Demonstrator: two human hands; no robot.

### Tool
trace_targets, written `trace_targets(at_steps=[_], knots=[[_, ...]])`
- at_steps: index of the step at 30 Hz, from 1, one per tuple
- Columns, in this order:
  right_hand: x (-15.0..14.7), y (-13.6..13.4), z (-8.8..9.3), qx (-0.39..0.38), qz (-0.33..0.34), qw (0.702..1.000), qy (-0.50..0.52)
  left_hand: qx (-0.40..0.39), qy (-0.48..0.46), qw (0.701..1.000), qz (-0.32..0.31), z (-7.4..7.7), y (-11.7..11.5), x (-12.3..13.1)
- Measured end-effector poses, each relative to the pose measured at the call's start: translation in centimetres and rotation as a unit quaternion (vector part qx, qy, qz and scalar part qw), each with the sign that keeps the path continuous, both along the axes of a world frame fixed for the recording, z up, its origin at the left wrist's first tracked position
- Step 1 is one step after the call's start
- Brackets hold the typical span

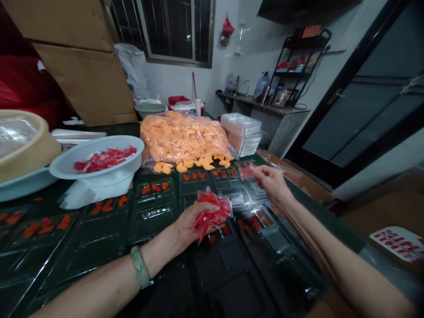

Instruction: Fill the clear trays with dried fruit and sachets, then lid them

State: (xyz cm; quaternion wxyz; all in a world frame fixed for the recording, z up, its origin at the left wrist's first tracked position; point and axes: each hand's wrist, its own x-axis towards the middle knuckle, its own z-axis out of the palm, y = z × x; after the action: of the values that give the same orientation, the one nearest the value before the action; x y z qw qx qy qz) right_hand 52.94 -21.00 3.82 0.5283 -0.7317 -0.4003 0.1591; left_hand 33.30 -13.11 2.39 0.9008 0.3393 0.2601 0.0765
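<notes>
My left hand [198,221], with a green bangle on its wrist, is closed around a bunch of small red plastic packets [215,214] above the clear trays. Between the thumb and fingers of my right hand [270,179] is a single red packet [245,172], held over a tray at the far right of the rows. Clear plastic blister trays [154,216] lie side by side across the dark green table. Small orange-red pieces [155,187] sit in the far compartments of several trays.
A big clear bag of orange pieces [185,134] lies behind the trays, some pieces spilled in front. Left of it stands a pale bowl [97,154] of red packets. Stacked clear plastic boxes [243,132] stand at the right back, cardboard boxes [89,84] at the left.
</notes>
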Motion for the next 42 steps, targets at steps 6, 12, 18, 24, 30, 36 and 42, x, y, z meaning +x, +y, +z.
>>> trace_targets(at_steps=[6,12,18,24,30,36,42], knots=[[7.5,4.0,-2.3,-0.119,-0.18,0.976,-0.013,-0.036,0.049,0.997,0.04,0.9,0.8,-0.2],[5.0,4.9,-1.7,-0.144,-0.17,0.973,-0.057,-0.043,0.029,0.996,0.071,1.1,1.5,-0.9],[-6.0,0.5,-0.3,-0.091,0.174,0.977,0.077,0.045,-0.055,0.995,0.073,0.5,1.0,-2.2],[-10.9,-2.6,-1.0,-0.038,0.145,0.963,0.226,0.067,-0.071,0.993,0.07,0.2,0.0,-3.0],[-4.4,-0.3,-1.7,-0.083,0.018,0.988,0.127,0.007,0.006,0.995,0.1,0.8,0.4,-3.9],[2.6,5.1,-4.5,-0.194,-0.127,0.972,-0.035,-0.028,0.013,0.997,0.077,1.0,1.0,-4.3],[-0.3,4.9,-2.4,-0.194,-0.128,0.963,-0.136,0.027,-0.024,0.996,0.081,0.4,1.3,-4.8]])
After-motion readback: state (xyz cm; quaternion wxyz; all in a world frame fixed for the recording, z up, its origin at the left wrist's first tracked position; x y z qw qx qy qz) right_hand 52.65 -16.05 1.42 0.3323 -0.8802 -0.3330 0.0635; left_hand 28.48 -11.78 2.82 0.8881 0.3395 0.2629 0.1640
